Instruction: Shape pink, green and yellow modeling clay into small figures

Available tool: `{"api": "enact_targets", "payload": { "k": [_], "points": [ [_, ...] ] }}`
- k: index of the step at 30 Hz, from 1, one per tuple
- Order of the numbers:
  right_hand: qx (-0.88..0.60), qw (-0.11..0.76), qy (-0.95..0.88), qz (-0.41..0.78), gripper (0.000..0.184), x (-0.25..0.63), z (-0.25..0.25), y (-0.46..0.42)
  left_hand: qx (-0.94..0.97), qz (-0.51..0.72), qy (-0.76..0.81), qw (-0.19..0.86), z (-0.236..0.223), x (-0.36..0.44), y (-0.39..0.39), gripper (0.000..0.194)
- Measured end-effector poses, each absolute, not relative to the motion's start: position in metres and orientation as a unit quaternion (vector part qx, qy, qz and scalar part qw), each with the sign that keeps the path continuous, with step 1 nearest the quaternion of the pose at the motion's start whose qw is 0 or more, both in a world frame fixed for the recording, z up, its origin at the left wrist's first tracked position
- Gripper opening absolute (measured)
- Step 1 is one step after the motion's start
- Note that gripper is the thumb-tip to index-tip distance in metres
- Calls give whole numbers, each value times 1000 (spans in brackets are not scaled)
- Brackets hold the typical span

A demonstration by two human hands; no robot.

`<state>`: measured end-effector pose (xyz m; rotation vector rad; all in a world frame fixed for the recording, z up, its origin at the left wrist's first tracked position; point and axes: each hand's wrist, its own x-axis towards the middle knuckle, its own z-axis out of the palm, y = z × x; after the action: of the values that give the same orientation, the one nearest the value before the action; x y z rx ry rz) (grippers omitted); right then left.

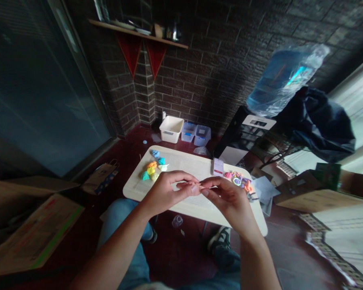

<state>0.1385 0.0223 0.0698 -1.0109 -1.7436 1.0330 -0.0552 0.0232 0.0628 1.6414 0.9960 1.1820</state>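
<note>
Bare left hand (172,192) and right hand (231,201) pinch tip-to-tip above cream rectangular counter (187,159), contents unclear; rightward drift toward two o'clock could scatter small, multicoloured, clay-like pieces (247,186).

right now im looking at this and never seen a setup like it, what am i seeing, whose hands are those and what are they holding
There is no robot here: a person works bare-handed, and the single picture comes from a camera worn on their head, looking forward and down. The left hand and right hand meet at the fingertips above a cream table with rounded corners. Whatever they may pinch is too small to make out. On the table's left lie soft-looking lumps in blue, teal, orange, yellow and green. Towards the right are a phone with a pale, lit screen and a cluster of small pink, purple and orange pieces.
</note>
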Motion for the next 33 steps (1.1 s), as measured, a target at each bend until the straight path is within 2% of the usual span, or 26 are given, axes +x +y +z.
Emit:
{"api": "enact_targets", "payload": {
  "k": [9,15,19,23,25,33],
  "points": [
    [-368,431,-733,375,3,132,71,21,667,488,406,390,65,-55,24,9],
    [-347,455,-717,397,3,129,66,23,683,476,415,367,68,-55,20,8],
    [-358,477,-665,450,10,128,67,24,690,471,413,363,70,-54,19,10],
    [-383,453,-658,463,14,129,73,25,676,479,418,372,71,-55,18,32],
    [-388,431,-675,456,14,130,76,26,678,468,427,372,72,-57,18,36],
    [-393,411,-696,438,15,132,79,26,679,439,439,392,70,-59,17,25]
  ]
}}
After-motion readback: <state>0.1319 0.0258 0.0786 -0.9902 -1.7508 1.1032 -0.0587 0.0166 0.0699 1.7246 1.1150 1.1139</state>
